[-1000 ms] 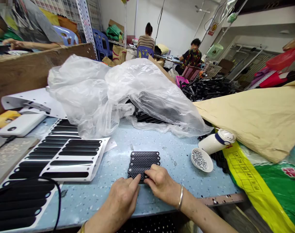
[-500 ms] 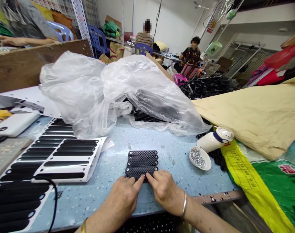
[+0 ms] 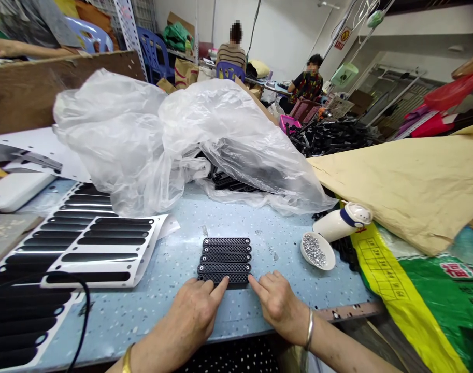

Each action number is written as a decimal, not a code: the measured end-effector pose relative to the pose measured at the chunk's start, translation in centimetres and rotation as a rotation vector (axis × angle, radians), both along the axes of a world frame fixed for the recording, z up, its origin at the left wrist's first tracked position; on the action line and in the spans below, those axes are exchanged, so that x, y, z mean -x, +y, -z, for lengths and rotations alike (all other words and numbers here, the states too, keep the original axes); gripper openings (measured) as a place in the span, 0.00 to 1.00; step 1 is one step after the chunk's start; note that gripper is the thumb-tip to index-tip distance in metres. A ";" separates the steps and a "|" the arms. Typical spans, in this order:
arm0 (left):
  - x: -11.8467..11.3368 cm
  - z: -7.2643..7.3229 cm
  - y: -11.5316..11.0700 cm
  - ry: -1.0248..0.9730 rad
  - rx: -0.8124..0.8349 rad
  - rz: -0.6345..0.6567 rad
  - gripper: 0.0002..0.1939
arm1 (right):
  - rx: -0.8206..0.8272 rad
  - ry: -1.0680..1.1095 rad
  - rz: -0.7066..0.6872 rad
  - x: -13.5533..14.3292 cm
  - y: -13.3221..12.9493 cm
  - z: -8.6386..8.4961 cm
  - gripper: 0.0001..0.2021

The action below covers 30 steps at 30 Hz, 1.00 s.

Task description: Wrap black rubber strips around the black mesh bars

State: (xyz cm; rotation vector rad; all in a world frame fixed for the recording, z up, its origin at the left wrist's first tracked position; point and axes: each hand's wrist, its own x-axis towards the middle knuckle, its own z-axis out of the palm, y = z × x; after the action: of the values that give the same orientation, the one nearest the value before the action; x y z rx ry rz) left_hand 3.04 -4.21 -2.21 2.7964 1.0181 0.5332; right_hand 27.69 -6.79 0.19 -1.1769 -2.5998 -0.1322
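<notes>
Your left hand (image 3: 197, 309) touches the near edge of the black strips (image 3: 225, 257) on the desk (image 3: 277, 235), your right hand (image 3: 278, 301) at their right end, perhaps to keep them aligned. Whether either grip pinches anything, I cannot tell.

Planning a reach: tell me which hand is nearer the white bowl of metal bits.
Right. The right hand is near-left of the bowl, at the right end of the black strips; the left hand is farther left, at their near side.
</notes>
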 end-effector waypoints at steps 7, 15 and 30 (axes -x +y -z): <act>0.4 0.1 -0.3 0.022 0.052 0.019 0.29 | 0.034 0.148 0.060 -0.4 -0.4 1.2 0.20; 0.5 0.0 -0.3 0.008 0.066 0.027 0.30 | 0.004 0.010 0.035 -0.2 -1.0 1.2 0.24; 0.8 0.9 -0.3 -0.077 0.021 0.020 0.33 | 0.115 -0.034 -0.002 -0.2 -1.1 0.8 0.30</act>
State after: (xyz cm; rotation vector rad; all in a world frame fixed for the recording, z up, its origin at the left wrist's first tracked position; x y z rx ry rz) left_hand 2.29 -4.55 -3.10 2.7419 0.9731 0.6181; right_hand 27.85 -7.89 -0.62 -1.2199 -2.6693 -0.0019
